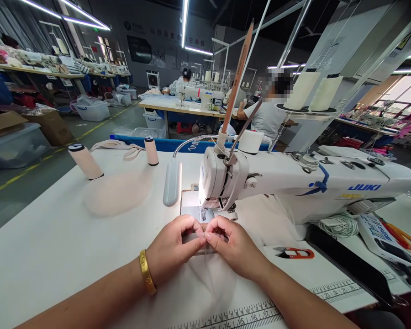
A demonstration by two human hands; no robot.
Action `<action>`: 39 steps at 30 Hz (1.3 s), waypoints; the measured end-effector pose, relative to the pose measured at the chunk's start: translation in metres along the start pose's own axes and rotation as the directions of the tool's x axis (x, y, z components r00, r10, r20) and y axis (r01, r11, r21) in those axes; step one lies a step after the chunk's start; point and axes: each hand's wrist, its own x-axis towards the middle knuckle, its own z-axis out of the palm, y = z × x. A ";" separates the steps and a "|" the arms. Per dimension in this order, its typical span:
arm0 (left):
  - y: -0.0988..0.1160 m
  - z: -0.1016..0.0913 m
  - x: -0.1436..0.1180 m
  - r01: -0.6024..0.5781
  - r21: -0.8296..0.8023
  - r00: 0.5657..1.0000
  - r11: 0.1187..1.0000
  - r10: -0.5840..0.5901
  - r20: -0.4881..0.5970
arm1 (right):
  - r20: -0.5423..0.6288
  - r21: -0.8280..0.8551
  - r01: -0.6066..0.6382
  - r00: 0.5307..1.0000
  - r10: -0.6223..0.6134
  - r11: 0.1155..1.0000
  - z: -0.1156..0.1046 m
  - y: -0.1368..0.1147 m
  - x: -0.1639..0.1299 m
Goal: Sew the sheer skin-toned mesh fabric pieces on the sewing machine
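Note:
My left hand (178, 237), with a gold bangle (147, 272) on its wrist, pinches a thin, sheer pale fabric (208, 274) between thumb and index finger. My right hand (238, 244) pinches the same fabric, its thumb tip meeting the left one. Both hands are just in front of the needle area of a white sewing machine (260, 171). The fabric hangs below the fingers towards the table's front edge. A lit grey lamp (171, 183) on a bendy neck stands left of the machine head.
Two thread cones, one large (86, 162) and one small (151, 151), stand at the back left beside an oval pale fabric piece (118, 194). Right of my hands lie red thread snips (296, 253), a black phone-like slab (349, 262) and a coiled white cable (339, 226). A printed ruler (250, 315) runs along the front.

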 end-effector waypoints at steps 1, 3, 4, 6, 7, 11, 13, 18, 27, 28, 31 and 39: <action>0.000 0.000 0.000 -0.005 0.013 1.000 1.000 0.005 -0.001 | -0.002 -0.007 0.000 1.000 0.000 1.000 0.000 0.000 0.000; 0.002 0.000 -0.001 -0.021 0.035 1.000 0.999 0.022 -0.005 | -0.002 -0.010 0.001 1.000 -0.001 1.000 0.001 0.000 0.000; 0.002 0.000 -0.001 -0.032 0.047 0.999 0.998 0.033 -0.005 | 0.000 -0.012 0.003 1.000 -0.003 1.000 0.001 0.001 -0.001; 0.003 0.001 0.000 -0.050 0.089 0.999 0.995 0.051 -0.012 | -0.008 -0.045 0.019 1.000 -0.019 0.999 0.004 0.002 -0.001; 0.003 0.002 0.000 -0.052 0.129 0.998 0.990 0.055 -0.019 | -0.022 -0.085 0.031 0.999 -0.033 0.996 0.006 0.004 -0.001; -0.003 0.008 0.004 -0.021 0.383 0.996 0.923 0.054 -0.076 | -0.119 -0.380 0.066 0.986 -0.120 0.923 0.016 0.011 0.004; -0.008 0.011 0.006 -0.038 0.490 0.988 0.871 0.106 -0.113 | -0.145 -0.508 0.058 0.978 -0.152 0.859 0.019 0.015 0.008; -0.018 0.014 0.007 -0.252 0.677 0.882 0.692 0.451 -0.133 | -0.188 -0.592 0.017 0.969 -0.159 0.805 0.020 0.020 0.014; -0.020 0.009 0.005 -0.432 0.718 0.827 0.545 0.557 0.075 | -0.121 -0.590 0.132 0.961 -0.249 0.796 0.013 0.023 0.009; -0.020 0.008 0.005 -0.433 0.714 0.827 0.550 0.557 0.073 | -0.100 -0.595 0.152 0.960 -0.260 0.790 0.012 0.024 0.008; -0.019 0.007 0.005 -0.435 0.703 0.829 0.563 0.556 0.067 | -0.061 -0.624 0.188 0.956 -0.287 0.758 0.008 0.027 0.006; -0.024 0.010 0.004 -0.384 0.722 0.852 0.575 0.522 0.038 | -0.085 -0.696 0.196 0.933 -0.350 0.690 0.005 0.027 0.006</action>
